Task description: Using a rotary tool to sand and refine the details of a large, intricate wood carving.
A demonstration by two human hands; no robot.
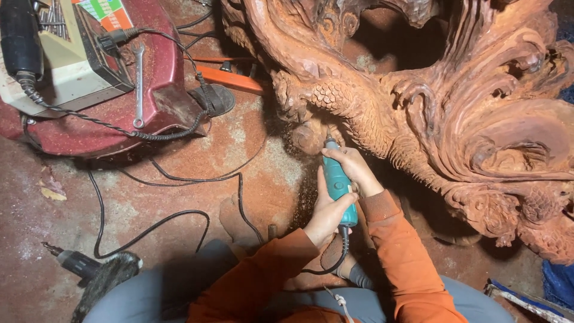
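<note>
Orange sleeves point(394, 251) come up from below and both hands meet on one teal grinder point(338, 182), its tip pushed against the scaled carving point(418, 113) just ahead of the fingers. Risk first: the bit is working tight against fine scales, so a slip or too much pressure could, I'd judge, gouge the detail or kick the tool sideways. Its cord point(341, 254) loops back under the wrists toward the lap and might snag there. Dust is flying off the tip too, close to the knuckles. Now the grip: right hand point(353, 167) curled around the front of the body, fingers closed and steering near the nose; left hand point(327, 212) wrapped shut around the rear, cupping from underneath. A second tool point(75, 261) lies well off to the left, untouched.
</note>
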